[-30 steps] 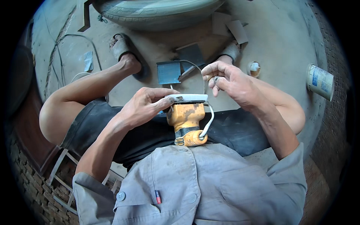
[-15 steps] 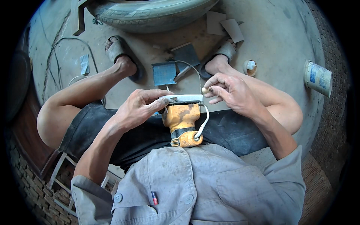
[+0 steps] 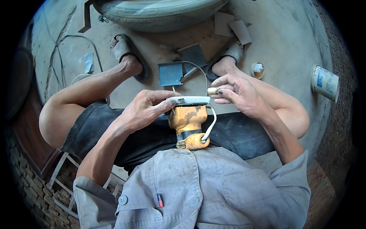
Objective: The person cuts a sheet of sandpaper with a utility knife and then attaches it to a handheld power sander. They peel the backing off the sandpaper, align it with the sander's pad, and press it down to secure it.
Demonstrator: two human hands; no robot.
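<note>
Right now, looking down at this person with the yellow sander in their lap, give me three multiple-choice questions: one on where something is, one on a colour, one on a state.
1. Where does the yellow sander rest?
A. on the floor beside the tyre
B. on the person's lap, base plate up
C. on a table

2. What colour is the square sheet on the floor between the feet?
A. blue
B. red
C. green

3. What is the left hand doing?
A. hanging free
B. gripping the tin can
C. touching the sander's pale base plate

Answers: 1 B, the sander body stands between the thighs with its plate on top. 2 A, the sheet reads plainly blue against the grey floor. 3 C, its fingers lie on the plate's left end, while the right hand pinches at the right end.
</note>
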